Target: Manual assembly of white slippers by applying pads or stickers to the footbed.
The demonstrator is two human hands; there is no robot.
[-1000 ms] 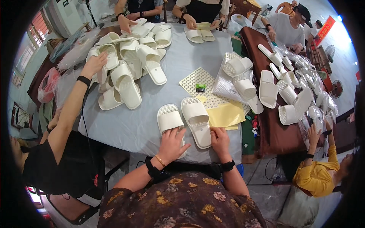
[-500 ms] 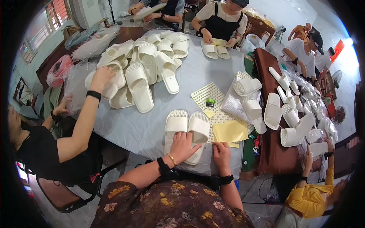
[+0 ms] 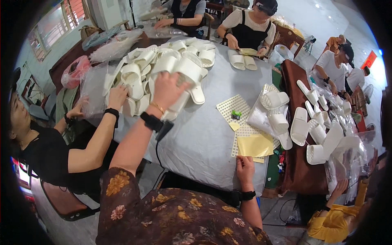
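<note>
- Head view: the left hand (image 3: 166, 90) reaches over the pile of white slippers (image 3: 163, 67), fingers (image 3: 179, 87) closed around one white slipper (image 3: 184, 83) at the pile's near edge.
- The right hand (image 3: 245, 166) rests at the grey tabletop (image 3: 204, 134) edge, fingers curled on nothing, just below the yellow sheet (image 3: 254, 146).

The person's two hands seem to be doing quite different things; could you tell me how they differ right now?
The left hand is stretched far out over the pile of white slippers, gripping one; the right hand rests near the table edge, holding nothing visible. The left hand is raised with its arm extended; the right stays low, close to the body. Both wrists wear dark bands.
</note>
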